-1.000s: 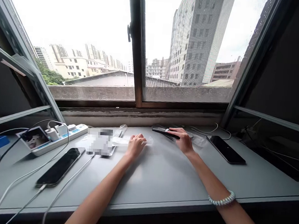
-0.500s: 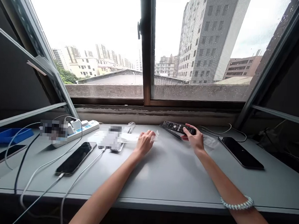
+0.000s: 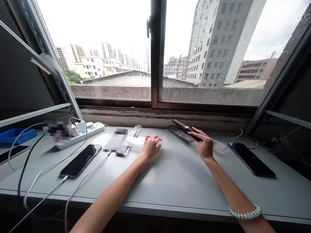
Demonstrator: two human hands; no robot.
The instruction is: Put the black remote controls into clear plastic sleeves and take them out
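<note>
While the right hand (image 3: 204, 146) grips the near end of the remote control (image 3: 184, 127) between thumb and extended fingers, the far end of that remote is raised off the desk (image 3: 172, 181) and tilts up toward the window. Directly beneath the remote, just ahead of the right fingertips, a second dark flat piece (image 3: 180, 135) lies flat on the desk; its type cannot be determined. A crumpled clear film (image 3: 220, 147) lies beside the right hand on its outer side. The left hand (image 3: 151, 146) rests on the desk just inward of the right hand, apart from it, with the fingers curled over a clear plastic wrapper (image 3: 161, 142) that protrudes past the knuckles; whether the fingers pinch the wrapper or only lie on it cannot be determined. A beaded bracelet (image 3: 245, 212) sits on the right wrist. Farther out from the right hand, a dark phone (image 3: 251, 159) lies face up. Out from the left hand lie a flat white packet (image 3: 135, 141), a second phone (image 3: 81, 156) with a cable (image 3: 42, 201) plugged in, a white power strip (image 3: 87, 130), and a blue tray (image 3: 9, 135).
</note>
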